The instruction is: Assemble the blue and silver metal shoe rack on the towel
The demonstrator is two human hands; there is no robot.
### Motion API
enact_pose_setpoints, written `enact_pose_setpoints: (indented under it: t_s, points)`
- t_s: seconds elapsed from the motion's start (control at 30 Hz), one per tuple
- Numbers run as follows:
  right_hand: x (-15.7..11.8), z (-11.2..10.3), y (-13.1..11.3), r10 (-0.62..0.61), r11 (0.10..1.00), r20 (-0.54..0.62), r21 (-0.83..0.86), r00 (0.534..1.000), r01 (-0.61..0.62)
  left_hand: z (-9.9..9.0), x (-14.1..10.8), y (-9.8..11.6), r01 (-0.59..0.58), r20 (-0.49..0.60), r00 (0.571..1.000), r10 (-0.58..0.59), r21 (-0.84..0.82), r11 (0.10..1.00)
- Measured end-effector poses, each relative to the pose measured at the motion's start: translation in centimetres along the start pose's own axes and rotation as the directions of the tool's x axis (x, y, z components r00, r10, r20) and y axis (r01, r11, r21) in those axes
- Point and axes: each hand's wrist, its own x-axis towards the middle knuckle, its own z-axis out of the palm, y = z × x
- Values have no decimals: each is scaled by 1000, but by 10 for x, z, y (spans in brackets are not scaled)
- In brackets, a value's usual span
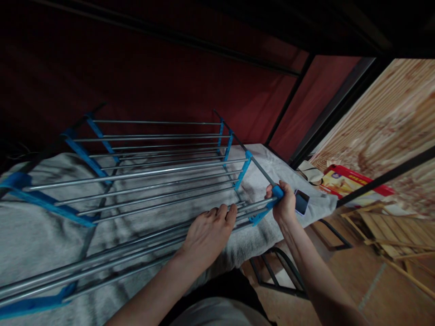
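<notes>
Plainly — right hand (286,203) tight around blue bracket (277,192), left hand (210,230) curled over metal rods (84,262).

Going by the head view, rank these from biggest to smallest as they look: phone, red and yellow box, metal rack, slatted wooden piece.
1. Metal rack
2. Slatted wooden piece, counting only what shows before the picture's edge
3. Red and yellow box
4. Phone
</notes>
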Motion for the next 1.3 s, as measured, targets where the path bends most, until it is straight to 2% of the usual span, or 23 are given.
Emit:
enact_pose_setpoints:
  t_s: [0.13, 0.43, 0.67, 1.07, 1.3]
  points:
    - [-3, 2, -3, 14, 999, 33, -34, 999, -13, 2, -1, -1, -10, -16, 1000, 10, 6, 1000]
    - [-6, 7, -2, 17, 997, 0, -76, 1000, -17, -4, -3, -4, -16, -23, 1000, 17, 19, 1000]
    - [-8, 10, 1, 8, 998, -42, -66, 999, -11, -1, -7, -5, -35, -50, 998, 35, 17, 999]
    - [-11, 11, 0, 2, 997, -15, -74, 1000, -4, -3, -8, -9, -12, 10, 1000, 13, -10, 1000]
    - [-15, 14, 0, 13, 997, 25, -73, 1000, -12, 4, -10, -11, -3, 29, 1000, 5, -73, 997]
